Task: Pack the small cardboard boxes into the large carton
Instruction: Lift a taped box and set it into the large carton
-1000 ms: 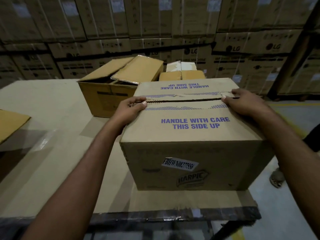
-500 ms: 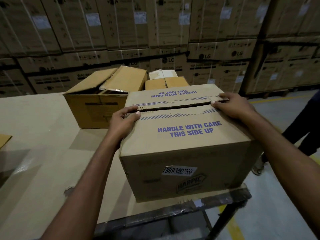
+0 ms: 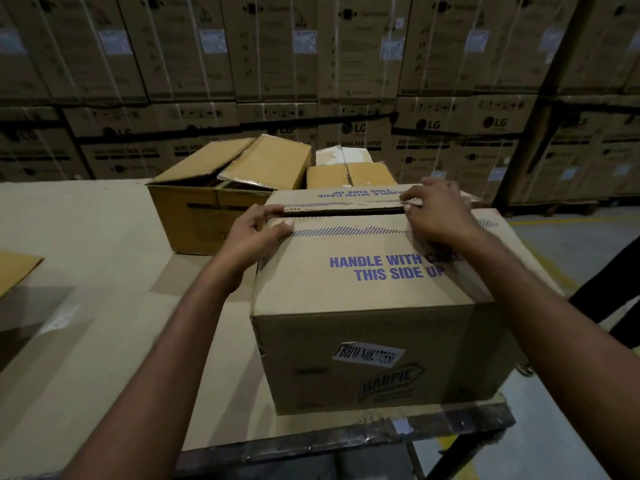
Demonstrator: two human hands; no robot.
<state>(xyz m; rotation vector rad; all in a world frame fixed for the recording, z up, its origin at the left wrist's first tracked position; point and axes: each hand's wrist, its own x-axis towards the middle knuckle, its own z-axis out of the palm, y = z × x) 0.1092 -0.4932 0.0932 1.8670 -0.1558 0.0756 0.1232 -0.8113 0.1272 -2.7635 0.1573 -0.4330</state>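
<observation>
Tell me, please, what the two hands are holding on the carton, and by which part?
Both are on the carton's top flaps at the centre seam: the left hand at its left end, the right hand towards its right end. Nothing is lifted.

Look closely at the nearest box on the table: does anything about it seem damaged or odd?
Yes. The top flaps of the nearest box do not meet; a dark gap runs between them, and the far flap's edge looks torn and ragged. The left hand and right hand rest along that seam.
</observation>
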